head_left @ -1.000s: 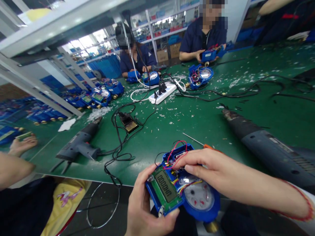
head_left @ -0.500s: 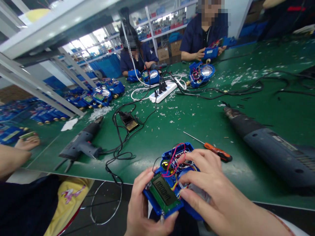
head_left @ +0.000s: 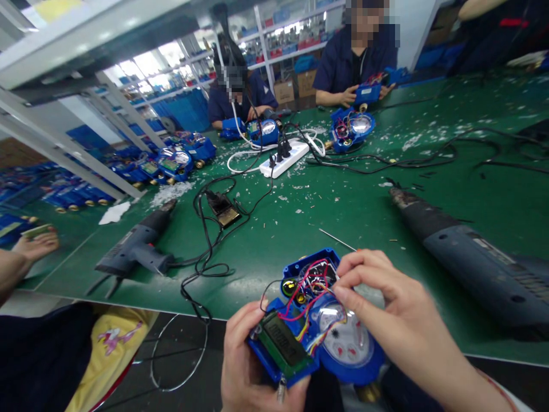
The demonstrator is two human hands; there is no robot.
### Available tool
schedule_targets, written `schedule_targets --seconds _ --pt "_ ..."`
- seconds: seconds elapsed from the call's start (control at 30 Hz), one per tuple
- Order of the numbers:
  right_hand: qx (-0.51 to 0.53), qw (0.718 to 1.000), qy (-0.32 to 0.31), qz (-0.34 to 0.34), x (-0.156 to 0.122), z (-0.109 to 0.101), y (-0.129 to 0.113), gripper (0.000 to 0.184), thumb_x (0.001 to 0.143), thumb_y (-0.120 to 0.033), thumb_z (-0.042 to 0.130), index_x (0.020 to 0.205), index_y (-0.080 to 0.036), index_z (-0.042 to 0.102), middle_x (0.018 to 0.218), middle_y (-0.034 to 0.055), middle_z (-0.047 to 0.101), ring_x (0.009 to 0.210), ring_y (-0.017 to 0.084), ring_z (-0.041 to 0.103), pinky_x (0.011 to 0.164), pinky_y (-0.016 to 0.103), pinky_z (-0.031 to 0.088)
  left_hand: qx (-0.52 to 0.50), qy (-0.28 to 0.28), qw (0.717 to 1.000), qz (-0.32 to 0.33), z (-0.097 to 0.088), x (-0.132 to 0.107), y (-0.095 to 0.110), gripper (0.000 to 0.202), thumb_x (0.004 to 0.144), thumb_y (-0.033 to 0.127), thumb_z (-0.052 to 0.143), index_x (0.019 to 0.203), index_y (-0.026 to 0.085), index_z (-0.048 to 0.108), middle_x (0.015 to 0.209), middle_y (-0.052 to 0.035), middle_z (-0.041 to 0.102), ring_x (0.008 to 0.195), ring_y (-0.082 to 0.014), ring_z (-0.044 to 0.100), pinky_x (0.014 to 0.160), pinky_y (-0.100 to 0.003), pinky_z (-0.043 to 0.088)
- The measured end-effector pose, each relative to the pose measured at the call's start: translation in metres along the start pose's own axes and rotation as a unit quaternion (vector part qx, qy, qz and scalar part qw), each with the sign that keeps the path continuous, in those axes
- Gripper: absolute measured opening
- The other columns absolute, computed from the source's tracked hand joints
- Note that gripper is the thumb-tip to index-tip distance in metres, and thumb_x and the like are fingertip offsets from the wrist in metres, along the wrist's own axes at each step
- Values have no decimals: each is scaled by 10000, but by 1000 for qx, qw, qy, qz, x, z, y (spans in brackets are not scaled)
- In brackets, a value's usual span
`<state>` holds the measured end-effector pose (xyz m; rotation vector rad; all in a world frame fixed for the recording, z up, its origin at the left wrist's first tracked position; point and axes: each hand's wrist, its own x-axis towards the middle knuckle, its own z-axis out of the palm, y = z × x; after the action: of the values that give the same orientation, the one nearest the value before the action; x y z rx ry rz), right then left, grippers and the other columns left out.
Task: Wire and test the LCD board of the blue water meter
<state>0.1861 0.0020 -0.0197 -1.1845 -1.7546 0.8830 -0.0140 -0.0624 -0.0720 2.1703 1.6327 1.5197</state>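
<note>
I hold an opened blue water meter (head_left: 343,349) at the near table edge. It has a round dial, a green circuit board with an LCD (head_left: 281,345), and red, yellow and black wires (head_left: 313,283) spilling from its upper compartment. My left hand (head_left: 246,372) grips the meter from below, thumb beside the board. My right hand (head_left: 388,309) reaches over the dial, thumb and fingers pinched at the wires near the compartment's right edge. A thin screwdriver shaft (head_left: 337,239) pokes out behind my right hand.
Two heat guns lie on the green table (head_left: 326,212): one left (head_left: 135,249), one right (head_left: 467,252). Black cables, a soldering stand (head_left: 223,212) and a white power strip (head_left: 289,159) sit mid-table. Two people in dark blue work on meters across the table. Someone's hand (head_left: 32,243) rests far left.
My right hand lifted off the dial, uncovering it, and now pinches the wires higher up. The meter tilted slightly in my left hand.
</note>
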Motion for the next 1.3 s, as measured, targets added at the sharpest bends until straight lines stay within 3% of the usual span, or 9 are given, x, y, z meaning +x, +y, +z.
schedule_targets --seconds 0.17,0.3,0.4,0.47,0.53,0.7,0.8,1.1,1.3 --pt "-95 992 56 -61 -4 -31 12 247 912 -210 507 666 -187 521 813 32 588 796 161 569 714 292 414 -31 -16 998 -54 -3 -3 -2 679 644 199 648 1290 165 444 1154 -127 554 1077 -289 599 880 -431 556" --pt "-268 950 125 -102 -14 -48 27 143 918 -241 480 806 -179 543 871 75 583 825 202 553 743 325 424 -66 -25 993 -92 0 -6 1 718 633 135 639 1312 180 413 1193 -132 530 1125 -295 580 924 -449 538" --pt "-271 952 92 -113 -25 -40 26 106 918 -216 500 1002 -171 547 871 56 607 774 174 594 687 285 446 -102 8 991 -90 5 -4 5 729 652 132 664 1326 205 394 1180 -118 528 1102 -269 585 901 -421 545" --pt "-220 966 8 -137 -31 -27 20 49 918 -165 529 897 -199 557 732 -6 601 628 120 571 611 244 424 -124 33 989 -70 9 -4 6 737 673 177 710 1335 216 389 1183 -111 519 1084 -248 580 875 -391 551" --pt "-174 972 -30 -155 -34 -12 14 164 917 -120 518 773 -196 535 636 -27 558 564 105 524 571 239 396 -137 53 989 -32 14 -5 7 754 688 250 755 1345 212 386 1192 -110 508 1072 -233 570 858 -361 549" --pt "-141 970 57 -188 -24 0 12 118 874 -65 524 944 -154 557 856 36 597 822 139 529 751 257 422 -140 53 988 24 22 -13 7 768 720 354 780 1354 162 391 1194 -118 485 1099 -212 524 904 -306 503" --pt "-141 964 63 -216 -17 -6 11 103 863 -52 559 872 -153 542 821 35 573 846 154 482 776 286 389 -149 21 989 17 21 -17 6 748 748 320 760 1370 172 372 1232 -115 443 1136 -203 486 935 -293 476" --pt "-141 950 -80 -269 7 8 -3 190 902 -66 530 1009 -170 648 1028 43 601 968 187 448 900 343 303 -146 0 989 -28 14 -29 -5 708 754 293 745 1354 259 371 1287 -110 395 1178 -238 447 938 -366 465" --pt "-159 939 -200 -231 21 17 3 100 893 -105 587 853 -171 652 992 27 631 945 207 444 812 362 267 -98 -103 985 -93 -1 -31 -9 526 801 331 704 1279 302 487 1300 -76 326 1242 -256 407 1036 -400 384"
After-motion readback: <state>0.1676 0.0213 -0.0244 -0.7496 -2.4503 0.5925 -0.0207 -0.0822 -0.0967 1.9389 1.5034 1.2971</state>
